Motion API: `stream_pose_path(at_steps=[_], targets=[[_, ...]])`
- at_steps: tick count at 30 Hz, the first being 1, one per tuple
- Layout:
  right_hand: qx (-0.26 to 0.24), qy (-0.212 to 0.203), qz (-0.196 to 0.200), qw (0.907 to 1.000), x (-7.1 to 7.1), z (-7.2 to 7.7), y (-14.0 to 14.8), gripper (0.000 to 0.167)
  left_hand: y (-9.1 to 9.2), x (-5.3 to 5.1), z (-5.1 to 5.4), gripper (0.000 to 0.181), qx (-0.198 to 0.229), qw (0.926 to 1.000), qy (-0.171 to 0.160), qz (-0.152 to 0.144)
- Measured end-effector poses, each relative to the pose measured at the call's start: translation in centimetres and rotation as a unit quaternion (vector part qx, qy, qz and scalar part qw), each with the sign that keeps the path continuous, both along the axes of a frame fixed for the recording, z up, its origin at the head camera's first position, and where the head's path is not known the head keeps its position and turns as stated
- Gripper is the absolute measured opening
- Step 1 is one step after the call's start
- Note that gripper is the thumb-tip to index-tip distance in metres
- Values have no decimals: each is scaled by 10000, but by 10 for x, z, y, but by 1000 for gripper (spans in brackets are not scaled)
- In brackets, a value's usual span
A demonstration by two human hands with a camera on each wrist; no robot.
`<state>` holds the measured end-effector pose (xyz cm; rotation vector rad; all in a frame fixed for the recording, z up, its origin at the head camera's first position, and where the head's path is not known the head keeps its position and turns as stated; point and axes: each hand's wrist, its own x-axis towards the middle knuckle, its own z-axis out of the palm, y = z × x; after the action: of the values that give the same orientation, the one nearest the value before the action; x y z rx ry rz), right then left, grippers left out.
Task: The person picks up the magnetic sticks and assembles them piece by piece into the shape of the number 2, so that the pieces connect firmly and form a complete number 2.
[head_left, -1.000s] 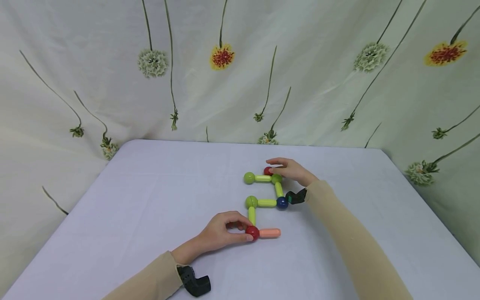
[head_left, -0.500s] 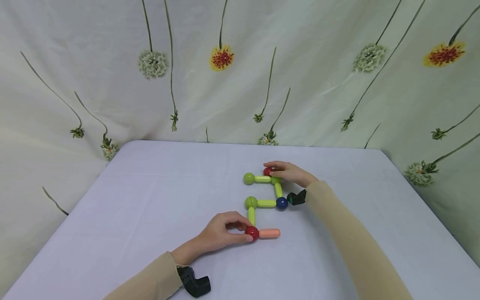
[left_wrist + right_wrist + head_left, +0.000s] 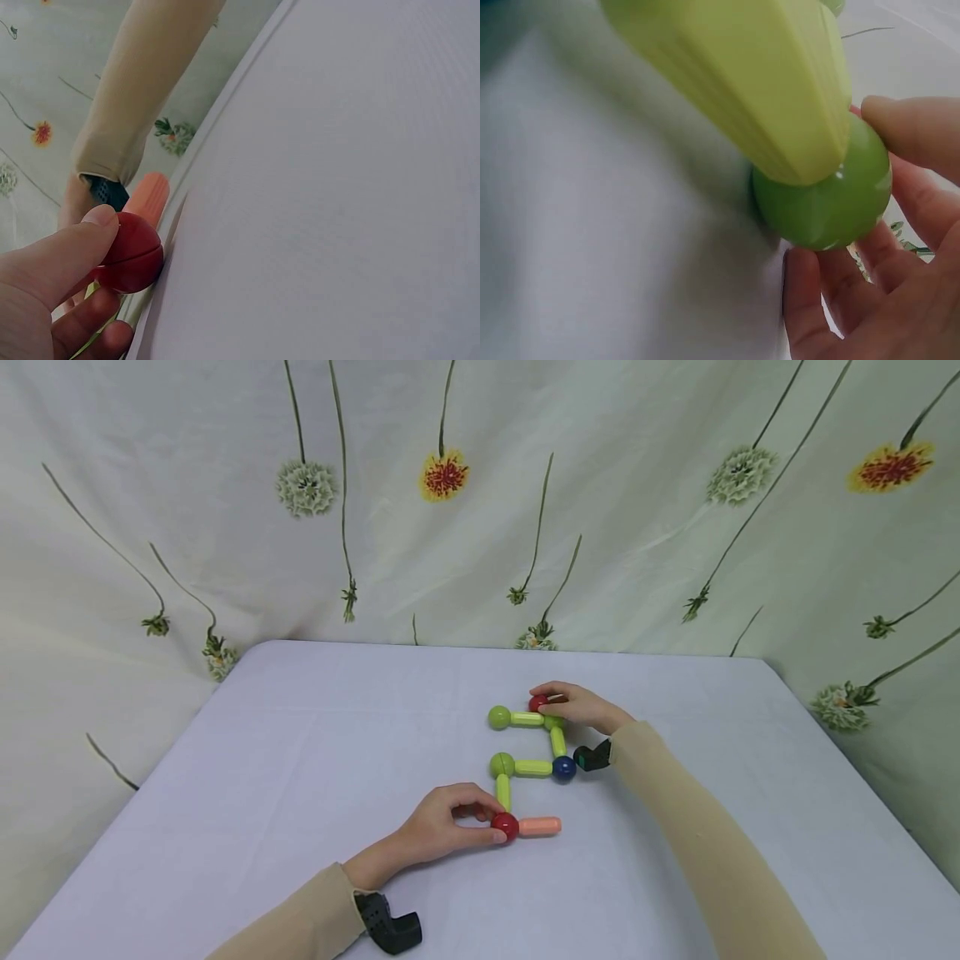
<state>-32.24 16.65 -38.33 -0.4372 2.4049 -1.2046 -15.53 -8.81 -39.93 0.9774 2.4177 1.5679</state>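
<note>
A zigzag of magnetic balls and sticks lies on the table. My left hand [image 3: 450,822] pinches the near red ball [image 3: 506,827] between thumb and fingers. A salmon stick [image 3: 540,826] points right from that ball; the left wrist view shows both, the red ball [image 3: 133,253] under my thumb. Yellow-green sticks [image 3: 533,767] link a green ball [image 3: 502,765] and a blue ball [image 3: 564,767]. At the far end my right hand [image 3: 581,706] grips a red ball [image 3: 537,703] with thumb and fingers, beside a partly covered green ball [image 3: 825,187].
Another green ball [image 3: 498,717] ends a yellow-green stick [image 3: 527,719] to the left of my right hand. The pale table [image 3: 262,760] meets a flower-printed cloth [image 3: 630,527] at its back edge. Black wrist cameras [image 3: 390,927] are worn on both sleeves.
My right hand's raised fingers have come down closer round the far red ball. The left hand and the chain have hardly moved.
</note>
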Motion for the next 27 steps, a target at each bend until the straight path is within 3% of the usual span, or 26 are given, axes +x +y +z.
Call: stream_pose_path(at_steps=[12,18,27], targets=[[126,222,-276,9993,1,-3,-1,38,0,0,1,24,-31,10000,14,21],[63,444,-598,9972,3,-4,2,38,1,1,0,24,-25,10000,0,6],[-229,1153,-989,9881,22,10,9,39,0,0,0,24,-42,10000,40,-12]])
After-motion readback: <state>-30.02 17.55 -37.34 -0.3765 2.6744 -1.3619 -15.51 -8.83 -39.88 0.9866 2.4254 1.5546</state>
